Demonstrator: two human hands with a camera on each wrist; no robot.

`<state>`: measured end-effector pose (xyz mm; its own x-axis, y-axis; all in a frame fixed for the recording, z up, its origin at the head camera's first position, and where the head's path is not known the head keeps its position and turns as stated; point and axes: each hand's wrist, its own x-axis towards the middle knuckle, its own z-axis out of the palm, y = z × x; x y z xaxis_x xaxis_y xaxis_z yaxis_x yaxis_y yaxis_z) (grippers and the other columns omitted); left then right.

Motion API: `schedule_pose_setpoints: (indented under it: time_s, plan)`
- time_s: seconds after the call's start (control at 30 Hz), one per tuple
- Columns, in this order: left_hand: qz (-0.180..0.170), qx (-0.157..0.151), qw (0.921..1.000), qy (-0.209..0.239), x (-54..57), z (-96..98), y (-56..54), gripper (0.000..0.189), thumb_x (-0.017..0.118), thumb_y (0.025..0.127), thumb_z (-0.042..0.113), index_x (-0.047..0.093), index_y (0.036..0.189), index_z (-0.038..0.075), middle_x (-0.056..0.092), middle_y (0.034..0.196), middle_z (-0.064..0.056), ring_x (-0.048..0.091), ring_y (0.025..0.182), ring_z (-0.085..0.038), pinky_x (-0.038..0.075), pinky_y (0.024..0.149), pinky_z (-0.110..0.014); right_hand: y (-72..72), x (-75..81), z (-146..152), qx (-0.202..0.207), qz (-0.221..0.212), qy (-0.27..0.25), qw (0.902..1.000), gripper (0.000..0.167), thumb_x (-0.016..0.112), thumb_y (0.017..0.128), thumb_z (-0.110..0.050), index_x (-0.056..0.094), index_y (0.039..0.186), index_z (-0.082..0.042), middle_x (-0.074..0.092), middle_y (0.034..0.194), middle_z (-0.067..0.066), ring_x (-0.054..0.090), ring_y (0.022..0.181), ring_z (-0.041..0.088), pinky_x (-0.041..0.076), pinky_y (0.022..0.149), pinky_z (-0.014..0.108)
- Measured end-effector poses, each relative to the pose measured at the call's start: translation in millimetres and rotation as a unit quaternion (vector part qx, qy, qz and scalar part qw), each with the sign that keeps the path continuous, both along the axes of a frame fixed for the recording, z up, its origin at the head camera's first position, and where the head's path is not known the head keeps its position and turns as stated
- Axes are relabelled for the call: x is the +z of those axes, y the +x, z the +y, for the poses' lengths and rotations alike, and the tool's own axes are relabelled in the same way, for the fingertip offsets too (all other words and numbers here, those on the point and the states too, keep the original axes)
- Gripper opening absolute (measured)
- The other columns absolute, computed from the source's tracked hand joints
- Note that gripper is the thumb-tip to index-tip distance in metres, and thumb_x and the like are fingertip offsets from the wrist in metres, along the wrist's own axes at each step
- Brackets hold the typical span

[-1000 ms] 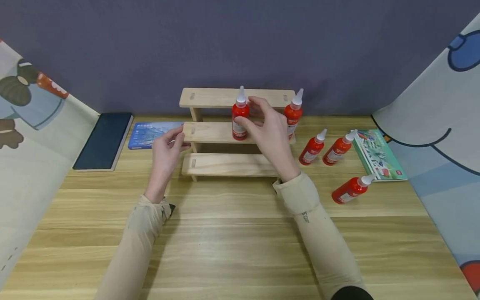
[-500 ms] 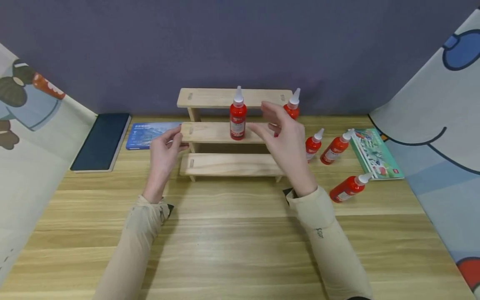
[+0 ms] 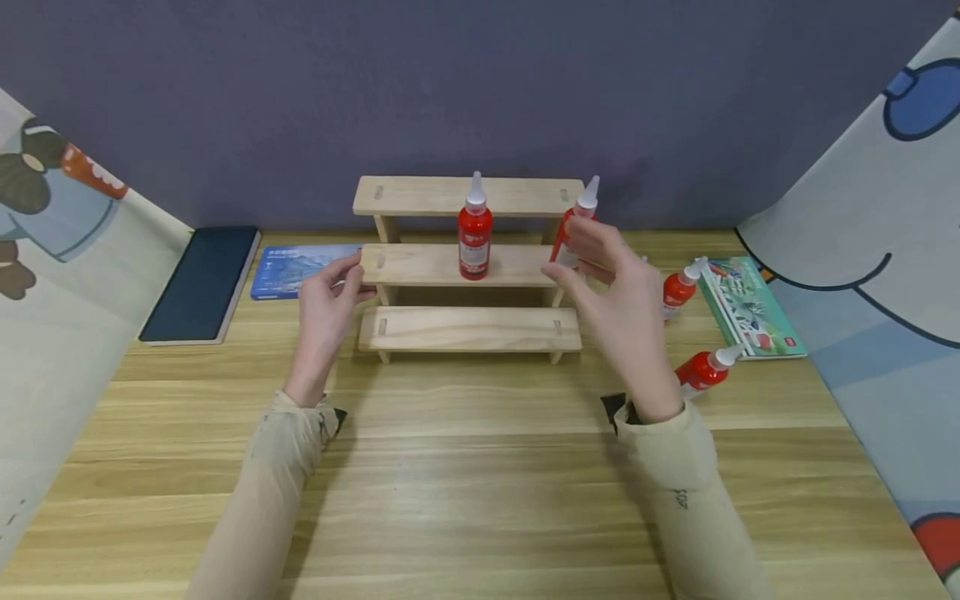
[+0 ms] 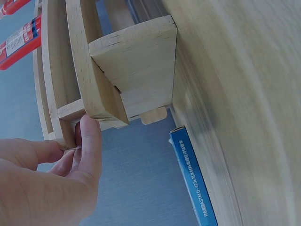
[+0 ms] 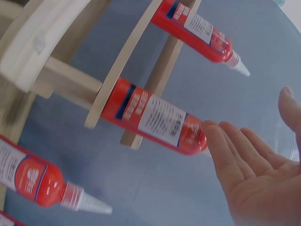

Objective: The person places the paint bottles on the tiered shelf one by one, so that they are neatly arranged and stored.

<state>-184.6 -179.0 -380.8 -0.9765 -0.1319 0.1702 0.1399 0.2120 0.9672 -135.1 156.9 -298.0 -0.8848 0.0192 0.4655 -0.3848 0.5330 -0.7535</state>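
Observation:
A three-tier wooden rack (image 3: pixel 480 329) stands against the back wall. My left hand (image 3: pixel 328 304) pinches the left end of its middle tier; the left wrist view shows thumb and fingers (image 4: pixel 89 150) at that corner. One red squeeze bottle (image 3: pixel 475 242) with a white nozzle cap stands upright mid-tier. A second red bottle (image 5: pixel 155 117) stands at the right end of the same tier. Beside it is my right hand (image 3: pixel 630 312), thumb and fingers spread apart. In the right wrist view the fingertips lie near this bottle's neck; whether they touch it I cannot tell.
On the table at right are red bottles (image 3: pixel 677 293), one partly behind my right wrist and another mostly hidden by the hand. A green book (image 3: pixel 757 308) lies beyond them. At left lie a dark notebook (image 3: pixel 201 283) and a blue box (image 3: pixel 288 271).
My right hand has let go of the middle bottle and moved right, to the bottle at the tier's right end. My left hand keeps its hold on the rack.

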Motion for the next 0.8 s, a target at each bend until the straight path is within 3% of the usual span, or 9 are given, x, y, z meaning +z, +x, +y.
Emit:
schedule_pose_setpoints:
  time_s: [0.53, 0.8]
  plan:
    - [0.002, 0.002, 0.9999, -0.014, 0.4, -1.0, 1.0, 0.037, 0.052, 0.113, 0.007, 0.059, 0.146, -0.006, 0.058, 0.148, -0.026, 0.072, 0.086, -0.006, 0.066, 0.088, -0.022, 22.3, 3.6, 34, -0.044, -0.004, 0.042, 0.9981, 0.054, 0.085, 0.095, -0.016, 0.066, 0.145, -0.008, 0.071, 0.138, 0.007, 0.069, 0.124, 0.025, 0.061, 0.105, 0.028]
    - [0.005, 0.003, 0.9999, -0.011, 0.9, 0.5, 2.0, 0.036, 0.053, 0.113, 0.006, 0.061, 0.145, -0.007, 0.06, 0.146, -0.027, 0.072, 0.085, -0.007, 0.067, 0.088, -0.023, 31.9, 4.4, 49, -0.074, -0.022, 0.05, 0.9957, 0.059, 0.087, 0.094, -0.016, 0.065, 0.148, -0.014, 0.071, 0.138, 0.004, 0.068, 0.123, 0.024, 0.056, 0.099, 0.014]
